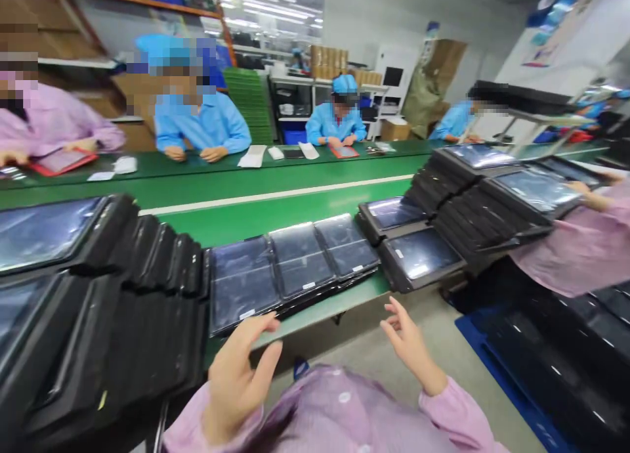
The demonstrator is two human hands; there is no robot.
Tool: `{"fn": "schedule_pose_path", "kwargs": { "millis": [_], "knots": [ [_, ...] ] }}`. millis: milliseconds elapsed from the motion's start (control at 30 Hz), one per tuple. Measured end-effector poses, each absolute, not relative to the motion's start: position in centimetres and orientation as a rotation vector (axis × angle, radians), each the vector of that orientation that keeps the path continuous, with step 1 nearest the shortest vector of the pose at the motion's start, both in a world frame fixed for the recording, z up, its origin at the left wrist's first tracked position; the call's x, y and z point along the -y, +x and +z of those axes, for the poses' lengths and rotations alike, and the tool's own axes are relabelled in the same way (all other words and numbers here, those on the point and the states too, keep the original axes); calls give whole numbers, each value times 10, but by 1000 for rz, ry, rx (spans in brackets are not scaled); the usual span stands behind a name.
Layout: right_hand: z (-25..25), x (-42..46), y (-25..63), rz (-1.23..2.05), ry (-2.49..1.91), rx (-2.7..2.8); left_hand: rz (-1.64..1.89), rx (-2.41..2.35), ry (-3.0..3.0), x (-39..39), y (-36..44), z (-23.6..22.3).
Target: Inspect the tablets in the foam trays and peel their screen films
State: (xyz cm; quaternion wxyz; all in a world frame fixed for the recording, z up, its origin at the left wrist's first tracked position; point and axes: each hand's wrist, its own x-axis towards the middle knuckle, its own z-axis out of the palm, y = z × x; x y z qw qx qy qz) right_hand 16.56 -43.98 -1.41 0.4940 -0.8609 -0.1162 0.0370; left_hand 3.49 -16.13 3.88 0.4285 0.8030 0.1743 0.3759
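My left hand hovers by the bench edge with thumb and fingers apart, holding nothing. Just beyond its fingertips lies a black tray bearing three flat dark glass panels, such as this left panel, each with a small white label. My right hand is raised over the floor in front of the bench, fingers spread and without an object. Nearest to it is another black tray with a shiny dark panel. Neither hand appears to touch a panel.
Tall stacks of black trays rise at the left, with more stacked trays at the right. A green conveyor belt runs behind. Several people sit across it; a pink sleeve reaches in from the right. A blue pallet holds black items.
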Motion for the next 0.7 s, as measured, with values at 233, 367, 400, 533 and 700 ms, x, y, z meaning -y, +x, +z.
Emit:
{"fn": "schedule_pose_path", "kwargs": {
  "millis": [233,367,400,533,700],
  "knots": [
    [-16,370,198,241,-2213,443,723,-691,2331,90,41,-42],
    [-24,349,213,354,-2236,544,410,-626,2488,70,29,-64],
    [-25,345,217,375,-2240,566,352,-601,2501,66,27,-66],
    [-22,334,235,442,-2251,661,272,-637,2479,52,19,-65],
    [-17,322,263,539,-2204,785,204,-827,2435,43,9,-60]
  ]
}}
